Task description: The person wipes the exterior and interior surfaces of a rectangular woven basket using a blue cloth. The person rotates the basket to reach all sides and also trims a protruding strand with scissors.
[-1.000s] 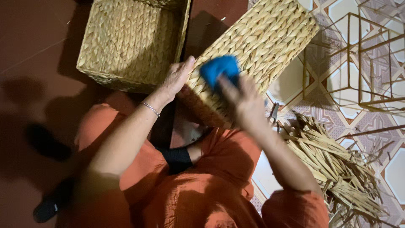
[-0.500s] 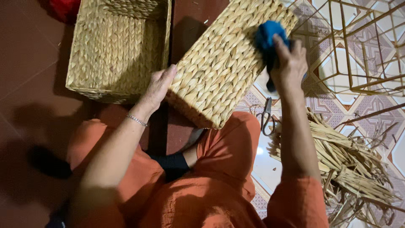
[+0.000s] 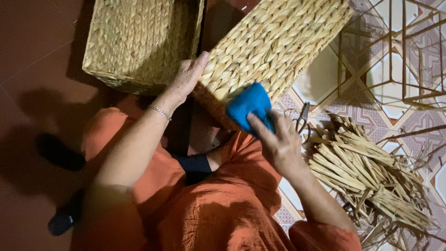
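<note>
A long woven straw basket [image 3: 274,44] lies tilted across my lap, its bottom side up. My left hand [image 3: 188,74], with a thin bracelet on the wrist, presses flat against the basket's near left edge. My right hand [image 3: 278,142] holds a blue cloth [image 3: 250,106] against the basket's near lower corner. I sit on the floor in orange clothes.
A second woven basket [image 3: 139,39] stands at the upper left on the dark red floor. A pile of dry straw strips [image 3: 367,176] lies at the right on patterned tiles, with scissors [image 3: 302,118] beside it. A gold wire frame [image 3: 399,60] stands at the upper right.
My right hand has brought the blue cloth from the basket's far upper end back down to its near corner. The left hand has stayed on the basket's edge.
</note>
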